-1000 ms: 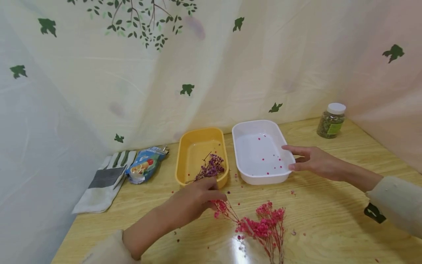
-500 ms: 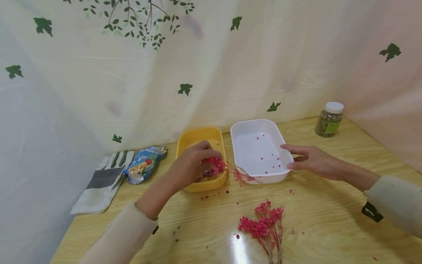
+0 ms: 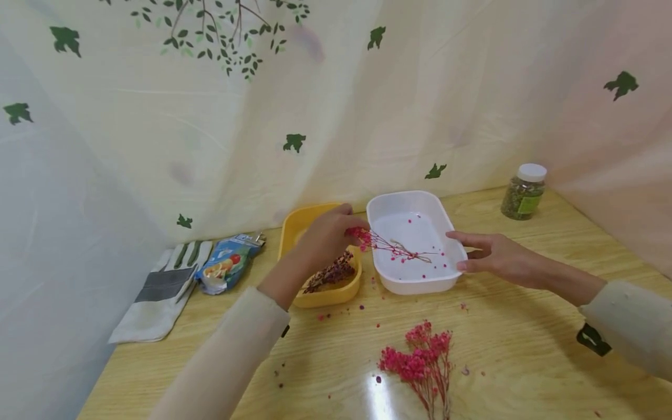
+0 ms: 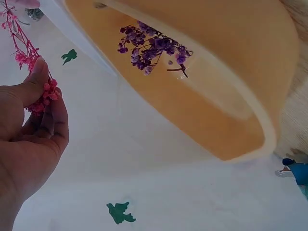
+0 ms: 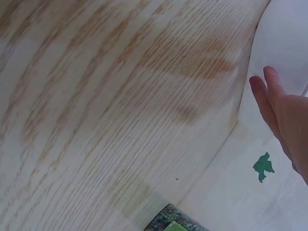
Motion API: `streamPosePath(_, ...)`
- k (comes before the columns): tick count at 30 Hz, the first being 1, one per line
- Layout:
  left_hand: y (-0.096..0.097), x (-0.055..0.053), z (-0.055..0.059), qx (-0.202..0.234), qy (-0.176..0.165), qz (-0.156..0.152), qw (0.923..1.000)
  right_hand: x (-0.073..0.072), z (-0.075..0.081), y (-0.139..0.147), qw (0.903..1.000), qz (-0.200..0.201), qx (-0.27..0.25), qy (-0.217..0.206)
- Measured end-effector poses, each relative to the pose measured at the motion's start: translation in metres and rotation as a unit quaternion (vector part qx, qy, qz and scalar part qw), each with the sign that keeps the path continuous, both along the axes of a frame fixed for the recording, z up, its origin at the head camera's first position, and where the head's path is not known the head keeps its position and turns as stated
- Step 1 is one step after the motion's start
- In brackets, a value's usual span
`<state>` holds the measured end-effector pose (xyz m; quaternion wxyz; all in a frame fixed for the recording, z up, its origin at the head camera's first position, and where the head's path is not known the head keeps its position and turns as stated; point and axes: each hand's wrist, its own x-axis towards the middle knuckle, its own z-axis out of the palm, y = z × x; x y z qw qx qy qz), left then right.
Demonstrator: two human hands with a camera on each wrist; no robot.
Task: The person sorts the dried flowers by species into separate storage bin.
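My left hand [image 3: 336, 230] pinches a sprig of pink dried flowers [image 3: 370, 239] by its flower heads, between thumb and fingers. The sprig's thin stems point right, over the white plastic tub [image 3: 391, 280]. Beneath my left wrist stands a yellow tub [image 3: 320, 300], where dark purple dried flowers [image 3: 336, 273] lie; the left wrist view shows purple blossoms [image 4: 154, 48] at its rim. Against the white tub's right side rest the extended fingers of my right hand [image 3: 504, 256]. A few pink bits dot the white tub's floor.
A bunch of pink dried flowers [image 3: 420, 359] lies at the front of the wooden table [image 3: 525, 361]. Farther left are work gloves [image 3: 163, 297] and a clipped blue packet [image 3: 228, 265]. A white-lidded jar [image 3: 524, 195] stands at the back right. Crumbs are scattered about.
My left hand has lifted the pink sprig from beside the bunch, carried it over the yellow tub and then up and right to the white tub. My right hand has stayed at the white tub.
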<state>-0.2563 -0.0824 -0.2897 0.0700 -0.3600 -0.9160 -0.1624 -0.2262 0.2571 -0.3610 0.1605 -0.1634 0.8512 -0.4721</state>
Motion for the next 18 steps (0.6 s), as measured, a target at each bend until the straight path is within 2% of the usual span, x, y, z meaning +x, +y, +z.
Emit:
streamPosePath(6, 0.017, -0.011, -0.002, -0.019, -0.018, 0.015, 0.9996, 0.001, 0.000, 0.000, 1.0000, -0.001, -0.009, -0.003)
streamPosePath(12, 0.027, -0.018, -0.011, -0.041, -0.026, 0.029, 0.9984, 0.000, 0.000, 0.001, 0.9998, 0.000, -0.011, -0.015)
streamPosePath(18, 0.040, -0.017, -0.019, -0.058, -0.003, 0.015, 0.9982, 0.000, 0.000, 0.001, 0.9998, 0.002, -0.009, -0.015)
